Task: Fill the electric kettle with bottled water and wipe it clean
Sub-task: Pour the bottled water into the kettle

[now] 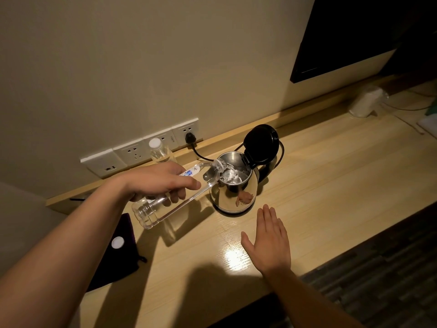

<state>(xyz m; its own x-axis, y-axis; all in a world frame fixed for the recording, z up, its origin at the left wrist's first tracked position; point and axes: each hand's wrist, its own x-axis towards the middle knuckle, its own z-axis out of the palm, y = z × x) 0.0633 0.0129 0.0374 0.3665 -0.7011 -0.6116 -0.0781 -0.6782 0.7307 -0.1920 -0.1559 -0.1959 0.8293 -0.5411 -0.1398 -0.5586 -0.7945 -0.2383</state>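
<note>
Kettle [233, 185] sits mid-worktop [331, 166], at approx 1 o'clock from the left hand [160, 182] and 11 o'clock from the right hand [268, 235], just beyond its fingertips, not touching. Lid [261, 143] is flipped up, hinged at the far-right side.

Bottle [170, 197] is tipped neck-down toward 2 o'clock, mouth over the kettle's open rim, base low at 8 o'clock. Water runs from the neck into the kettle; a pool w/ ripples shows inside. Bottle body looks mostly drained, clear.

Left hand wraps the bottle's middle from above, fingers curled round it, thumb on the near side. Right hand lies flat, palm down, fingers straight and together, thumb out to 9 o'clock; holds nothing. Can't tell if it rests on the worktop or hovers just over it.

2nd bottle [159, 151], white cap on, stands upright by the wall sockets [132, 152] at 10 o'clock from the kettle. Black plug [189, 138] sits in the right-most socket, cord leading toward the kettle. White cap [117, 242] lies on a dark cloth [123, 263] at the worktop's left end.
</note>
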